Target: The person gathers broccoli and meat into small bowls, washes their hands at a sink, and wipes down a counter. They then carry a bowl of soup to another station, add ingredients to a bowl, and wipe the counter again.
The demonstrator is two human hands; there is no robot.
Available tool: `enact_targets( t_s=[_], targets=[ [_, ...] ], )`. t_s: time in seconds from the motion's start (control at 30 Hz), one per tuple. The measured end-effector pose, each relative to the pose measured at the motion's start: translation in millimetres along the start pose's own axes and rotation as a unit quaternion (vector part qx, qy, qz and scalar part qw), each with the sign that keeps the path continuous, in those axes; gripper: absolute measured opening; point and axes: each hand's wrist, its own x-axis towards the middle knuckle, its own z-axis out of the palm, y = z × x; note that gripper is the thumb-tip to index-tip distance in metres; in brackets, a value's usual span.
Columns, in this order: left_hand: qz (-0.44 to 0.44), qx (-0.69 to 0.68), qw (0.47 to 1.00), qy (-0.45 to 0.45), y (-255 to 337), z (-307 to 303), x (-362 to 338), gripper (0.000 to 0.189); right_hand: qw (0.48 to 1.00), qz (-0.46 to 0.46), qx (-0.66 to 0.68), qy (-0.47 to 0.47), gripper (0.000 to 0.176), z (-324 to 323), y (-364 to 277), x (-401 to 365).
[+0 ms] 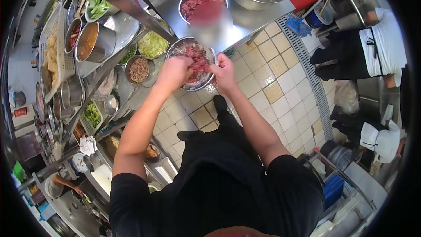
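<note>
A metal bowl [197,88] of raw meat strips [199,61] with a pale, wet coating is held at the steel table's near edge. My left hand [175,71] reaches over the bowl's left side, its fingers curled into the meat; the fingertips are partly hidden. On the opposite side, my right hand [224,73] grips the bowl's rim, thumb toward the inside. Just beyond stands a second metal bowl [180,5] filled with red raw meat. A blurred patch hides part of that bowl and the table beside it.
Stacked metal bowls [254,3] stand on the steel table [269,12]. Left, shelves hold a sauce pot [94,44], shredded lettuce [153,44] and minced meat [139,70]. A metal shelf bar [114,2] crosses overhead. Co-workers in white tops [381,48] stand right, beyond a floor drain [309,66].
</note>
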Motion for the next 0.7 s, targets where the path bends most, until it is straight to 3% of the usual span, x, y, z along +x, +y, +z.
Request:
enact_targets(
  t_s=[0.13,0.23,0.3,0.33,0.37,0.4,0.43,0.5,0.53,0.57,0.6,0.63,0.67,0.7],
  targets=[
    [-0.045,-0.147,0.987,-0.039,-2,-44,14,0.025,0.999,0.014,0.024,0.016,0.025,-15,-7,13],
    [-0.119,-0.361,0.923,0.067,-1,-57,36,0.022,0.999,0.009,0.035,0.017,0.026,-14,-9,22],
    [-0.087,-0.234,0.944,0.216,-6,-61,69,0.022,0.999,0.011,0.033,0.007,0.021,-11,-7,26],
    [-0.02,-0.243,0.924,0.293,-17,-53,92,0.021,0.999,0.016,0.028,-0.005,0.017,-11,-4,27],
    [0.013,-0.129,0.946,0.298,-21,-54,110,0.031,0.999,0.022,0.023,-0.019,0.013,-9,-1,28],
    [0.036,-0.141,0.956,0.254,-30,-47,124,0.048,1.0,0.019,0.011,-0.01,0.012,-2,0,25],
    [0.062,-0.075,0.944,0.315,-38,-36,126,0.055,1.0,0.018,-0.007,-0.009,0.015,5,-2,19],
    [0.073,-0.186,0.923,0.33,-15,-58,74,0.043,0.997,0.022,-0.062,-0.032,0.027,12,3,16],
    [0.011,-0.252,0.913,0.321,-6,-60,28,0.032,0.994,0.034,-0.092,-0.049,0.034,9,15,10],
    [0.032,-0.218,0.887,0.406,-14,-45,-18,0.023,0.991,0.037,-0.056,-0.119,0.036,22,18,6],
    [-0.017,-0.245,0.867,0.434,-16,-29,-69,0.014,0.983,0.068,-0.068,-0.155,0.039,4,42,6],
    [-0.095,-0.279,0.841,0.454,-22,-6,-121,0.009,0.981,0.133,-0.071,-0.123,0.043,17,45,-8],
    [-0.179,-0.337,0.811,0.443,-37,29,-175,0.008,0.976,0.163,-0.049,-0.134,0.042,22,59,-16],
    [-0.273,-0.305,0.813,0.414,-55,68,-233,0.011,0.97,0.171,-0.071,-0.155,0.041,27,76,-26]
  ],
)
